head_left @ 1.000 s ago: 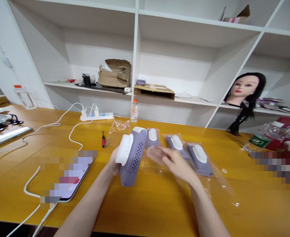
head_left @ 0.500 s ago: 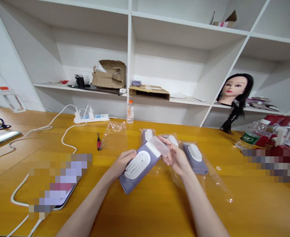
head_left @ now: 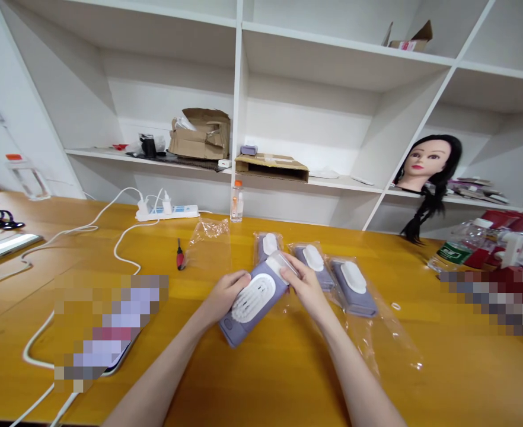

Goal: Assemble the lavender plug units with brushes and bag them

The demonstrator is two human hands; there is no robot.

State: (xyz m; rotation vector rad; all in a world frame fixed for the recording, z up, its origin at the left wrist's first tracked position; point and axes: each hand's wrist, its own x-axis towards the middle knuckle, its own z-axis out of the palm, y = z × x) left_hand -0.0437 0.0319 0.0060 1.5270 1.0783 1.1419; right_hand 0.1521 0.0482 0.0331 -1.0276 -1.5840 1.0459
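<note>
A purple device (head_left: 261, 296) with a white oval, ridged panel is held tilted above the wooden table. My left hand (head_left: 226, 296) is closed round its left side, thumb on the front edge. At the upper right end is a clear plastic cap (head_left: 283, 263), and my right hand (head_left: 305, 283) grips that end with fingers and thumb. Behind the hands lie three similar purple devices in clear bags: one (head_left: 269, 244) partly hidden by the held device, one (head_left: 313, 261) beside my right hand, and one (head_left: 354, 287) farther right.
A red screwdriver (head_left: 180, 256) and a clear bag (head_left: 208, 243) lie left of centre. A blurred phone-like device (head_left: 114, 332) and white cables are at the left. A small bottle (head_left: 237, 201) and power strip (head_left: 168, 213) stand at the back; a water bottle (head_left: 457, 246) is at right.
My right hand has closed in on the device's upper end, its thumb now over the front. The clear cap sits closer to the body. The view has shifted slightly.
</note>
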